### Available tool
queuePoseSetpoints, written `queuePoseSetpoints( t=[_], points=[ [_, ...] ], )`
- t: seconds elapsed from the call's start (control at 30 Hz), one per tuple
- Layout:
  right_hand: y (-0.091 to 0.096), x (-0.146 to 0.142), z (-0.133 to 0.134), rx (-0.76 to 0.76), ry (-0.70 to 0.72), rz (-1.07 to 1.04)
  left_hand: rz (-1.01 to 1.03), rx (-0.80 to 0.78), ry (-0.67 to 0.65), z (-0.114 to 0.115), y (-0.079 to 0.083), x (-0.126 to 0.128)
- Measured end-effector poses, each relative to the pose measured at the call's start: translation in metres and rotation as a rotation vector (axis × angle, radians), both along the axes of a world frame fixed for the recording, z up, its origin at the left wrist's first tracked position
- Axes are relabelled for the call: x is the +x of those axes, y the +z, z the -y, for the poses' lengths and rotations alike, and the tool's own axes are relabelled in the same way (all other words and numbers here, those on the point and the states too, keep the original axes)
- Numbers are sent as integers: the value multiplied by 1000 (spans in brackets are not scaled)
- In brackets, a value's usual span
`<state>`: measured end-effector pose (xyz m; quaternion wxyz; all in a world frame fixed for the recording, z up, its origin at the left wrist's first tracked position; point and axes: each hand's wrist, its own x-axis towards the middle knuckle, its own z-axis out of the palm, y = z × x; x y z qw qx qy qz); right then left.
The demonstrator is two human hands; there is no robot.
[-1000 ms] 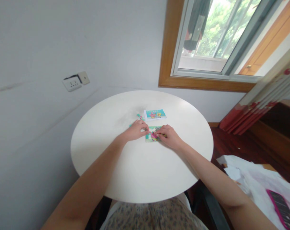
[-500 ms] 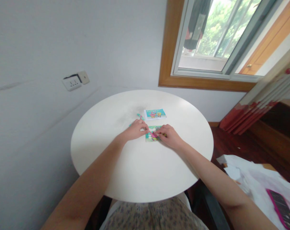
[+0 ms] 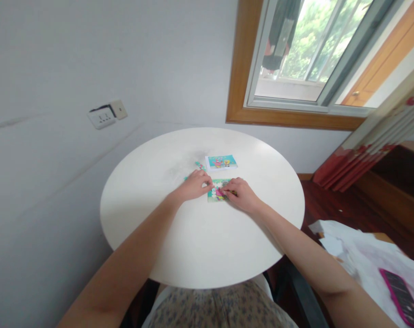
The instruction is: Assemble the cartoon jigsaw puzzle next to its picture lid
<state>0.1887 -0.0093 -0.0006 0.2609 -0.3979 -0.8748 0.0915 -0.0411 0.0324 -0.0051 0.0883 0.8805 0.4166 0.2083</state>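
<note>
Seen from above, a seated person leans both bare arms over a round white table [image 3: 207,255], hands meeting near its middle at a small, partly covered jigsaw puzzle [image 3: 216,196] in green, pink and yellow, which lies flat on the tabletop. The left hand [image 3: 195,184] is at the puzzle's left edge, fingers curled and the thumb bent toward the index fingertip with a small gap inside the curve; whether it grips a piece cannot be told. The right hand [image 3: 241,193] covers the puzzle's right part, thumb and fingertips drawn close together over the pink area; what, if anything, is between them is too small to tell. Just beyond the left hand are a few loose puzzle pieces [image 3: 199,165], turquoise and pink. Beside them, behind the puzzle, lies a flat SpongeBob box [image 3: 222,162] with a turquoise cover. A wall socket [image 3: 103,118] is at left, a wood-framed window [image 3: 302,59] at upper right, with a red-and-cream curtain [image 3: 367,150]. At lower right, a pink-edged phone [image 3: 402,295] rests on white sheeting [image 3: 359,250].
</note>
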Motion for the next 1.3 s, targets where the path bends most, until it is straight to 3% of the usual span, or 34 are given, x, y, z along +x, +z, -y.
queuePoseSetpoints(
  t=[0.77,0.93,1.3],
  points=[
    [2,-2,1,3,9,78,35,7,4,-3,-6,0],
    [6,-7,5,68,-53,180,33,-10,0,-3,-6,-1],
    [10,-14,13,161,-24,332,94,-75,-1,-5,-4,-3]
  ],
)
